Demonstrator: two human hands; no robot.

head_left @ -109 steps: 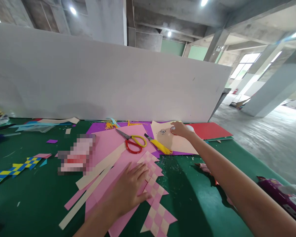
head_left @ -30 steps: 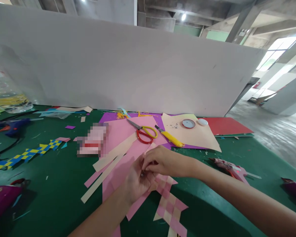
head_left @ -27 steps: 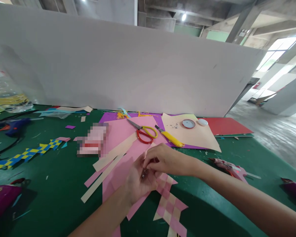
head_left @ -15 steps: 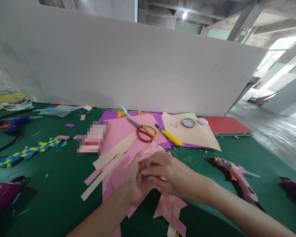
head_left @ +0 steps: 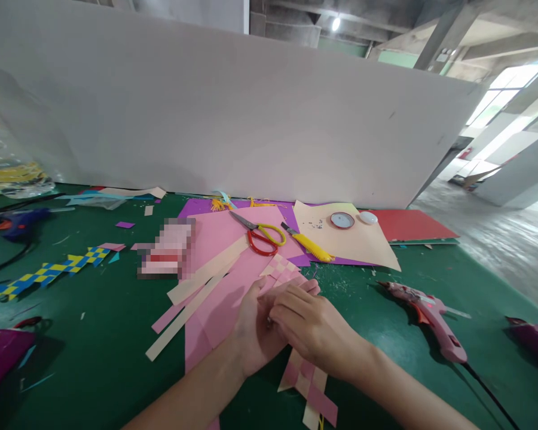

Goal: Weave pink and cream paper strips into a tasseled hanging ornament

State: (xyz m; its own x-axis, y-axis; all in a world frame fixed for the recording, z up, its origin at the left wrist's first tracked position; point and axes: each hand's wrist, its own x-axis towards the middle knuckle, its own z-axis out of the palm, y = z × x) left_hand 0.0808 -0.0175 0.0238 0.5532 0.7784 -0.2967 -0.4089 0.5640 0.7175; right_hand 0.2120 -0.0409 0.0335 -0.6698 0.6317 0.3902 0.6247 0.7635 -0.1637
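Palm up, my left hand [head_left: 257,328] lies over the pink paper [head_left: 224,304], its fingers stretched out beneath my right hand. Bent fingers of my right hand [head_left: 307,316] press into the left palm, where a tiny dark, shiny bit shows; what it is cannot be made out. A woven pink and cream paper piece [head_left: 311,385] lies partly under my right hand. Just beyond the hands is a small checkered pink and cream weave [head_left: 280,269]. Scissors with red and yellow handles [head_left: 262,236] and a yellow cutter [head_left: 311,246] rest farther back.
Cream strips [head_left: 188,313] lie left of the hands. On the green table [head_left: 107,370] are a blue and yellow woven strip [head_left: 49,273], a pink glue gun [head_left: 430,313], a round tin [head_left: 342,220] and red sheets [head_left: 416,226]. A white panel [head_left: 251,119] stands behind.
My left palm has turned more upward and its fingers now reach out past my right hand. My right hand has shifted slightly right and down, with its fingers more bent.
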